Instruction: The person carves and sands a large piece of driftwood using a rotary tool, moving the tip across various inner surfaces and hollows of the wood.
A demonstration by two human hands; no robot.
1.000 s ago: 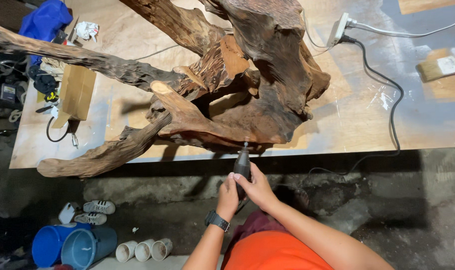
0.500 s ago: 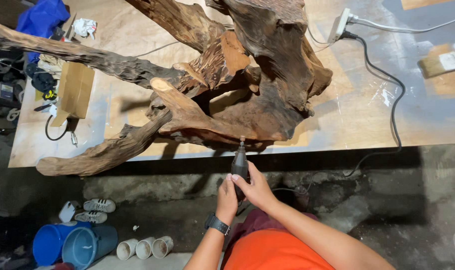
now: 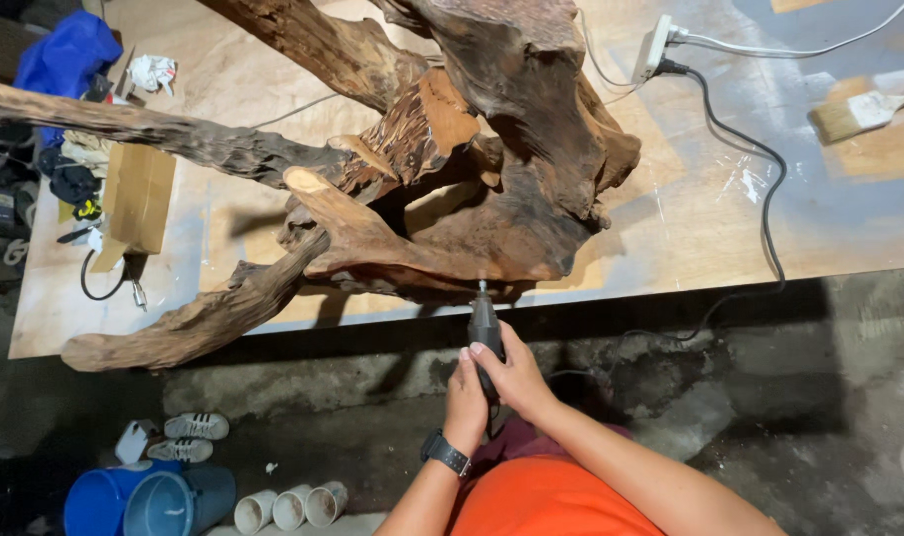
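A large gnarled piece of driftwood root (image 3: 442,189) lies on a plywood table (image 3: 690,218), with long branches reaching left. Both hands grip a dark rotary tool (image 3: 485,328) held upright, its tip touching the underside of the root near the table's front edge. My left hand (image 3: 465,397), with a black wristwatch, wraps the tool's lower body. My right hand (image 3: 511,377) closes over the tool from the right side.
A power strip (image 3: 653,45) with a black cord (image 3: 764,199) lies at the table's right; a paintbrush (image 3: 859,111) is farther right. A cardboard piece (image 3: 139,194) and blue cloth (image 3: 65,55) sit left. Blue buckets (image 3: 139,501), white pipe sections (image 3: 293,504) and shoes (image 3: 189,437) are on the floor.
The view has shifted slightly; both hands and the rotary tool stay pressed at the same spot under the root.
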